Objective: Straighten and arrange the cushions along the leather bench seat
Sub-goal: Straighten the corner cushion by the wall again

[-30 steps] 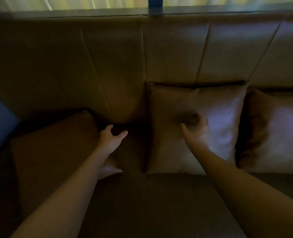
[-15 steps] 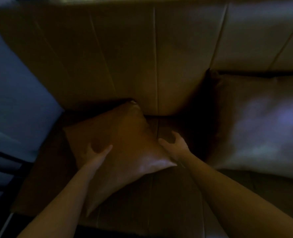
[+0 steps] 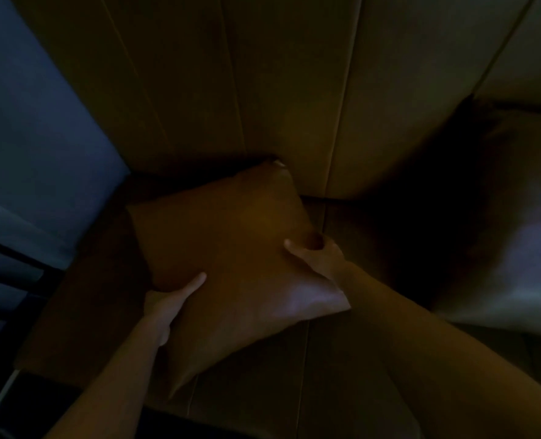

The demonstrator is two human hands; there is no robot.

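The brown cushion [image 3: 231, 248] lies flat and skewed on the bench seat [image 3: 342, 359], one corner touching the backrest [image 3: 294, 90], with the left hand [image 3: 167, 305] and right hand [image 3: 319, 255] grasping its opposite edges, equally near, fingers [image 3: 196, 280] curled on it.
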